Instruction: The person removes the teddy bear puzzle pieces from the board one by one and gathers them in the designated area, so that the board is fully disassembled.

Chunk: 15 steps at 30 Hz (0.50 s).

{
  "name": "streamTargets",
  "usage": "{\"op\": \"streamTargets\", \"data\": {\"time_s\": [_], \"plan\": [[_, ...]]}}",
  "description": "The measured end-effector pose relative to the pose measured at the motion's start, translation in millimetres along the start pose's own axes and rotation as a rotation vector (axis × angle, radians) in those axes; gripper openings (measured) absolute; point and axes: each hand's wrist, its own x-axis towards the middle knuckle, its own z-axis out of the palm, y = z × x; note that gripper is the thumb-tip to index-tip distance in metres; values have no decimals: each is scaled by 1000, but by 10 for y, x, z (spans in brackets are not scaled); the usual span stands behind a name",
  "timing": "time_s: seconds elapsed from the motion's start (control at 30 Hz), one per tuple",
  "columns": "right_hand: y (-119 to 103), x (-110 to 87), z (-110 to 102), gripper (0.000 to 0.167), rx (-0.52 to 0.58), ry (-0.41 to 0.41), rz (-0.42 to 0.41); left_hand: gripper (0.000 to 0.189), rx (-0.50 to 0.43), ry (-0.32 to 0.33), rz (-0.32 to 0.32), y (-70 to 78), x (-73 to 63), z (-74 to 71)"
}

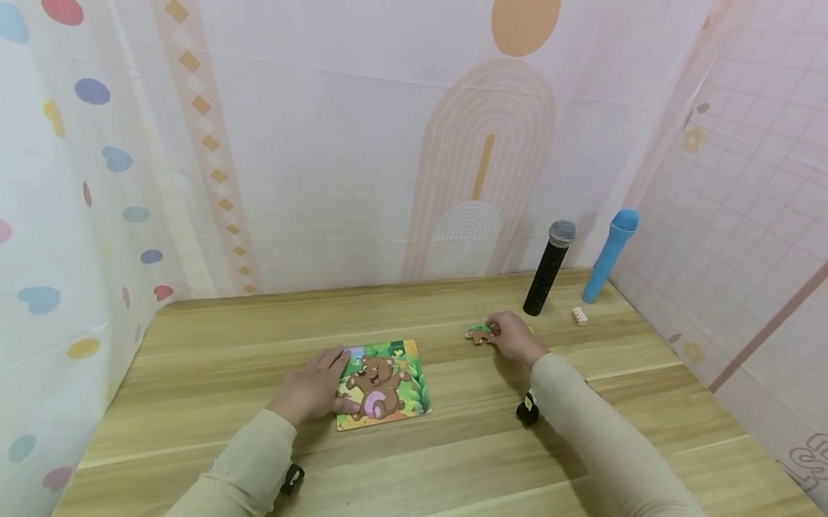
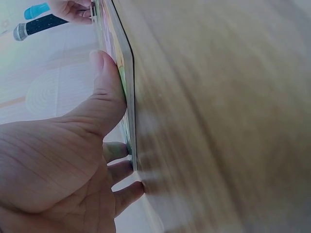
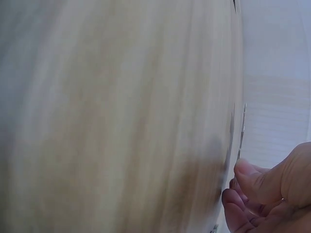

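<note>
A bear jigsaw puzzle (image 1: pixel 380 388) lies flat on the wooden table, left of centre. My left hand (image 1: pixel 309 389) rests on its left side, thumb (image 2: pixel 107 77) on the picture and fingers extended along the edge. Farther right, my right hand (image 1: pixel 515 336) pinches a brown and green puzzle piece (image 1: pixel 478 335) between thumb and fingers, slightly above the table. In the right wrist view that piece (image 3: pixel 242 128) shows edge-on as a thin sliver. A small yellow bit peeks out behind the right hand, mostly hidden.
A black microphone (image 1: pixel 549 268) and a blue microphone (image 1: pixel 610 255) stand upright at the back right of the table (image 1: pixel 244 344). Between them and the right arm lies a small pale block (image 1: pixel 579 316). A patterned curtain (image 1: pixel 322 131) hangs behind the table.
</note>
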Motion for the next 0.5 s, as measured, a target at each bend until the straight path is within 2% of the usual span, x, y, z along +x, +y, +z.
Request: {"op": "streamTargets", "data": {"time_s": [0.3, 0.5], "plan": [[85, -3, -33, 23, -27, -10, 4, 101, -6, -22, -16, 10, 14, -14], [107, -23, -44, 23, -86, 5, -2, 100, -14, -22, -19, 19, -2, -18]]}}
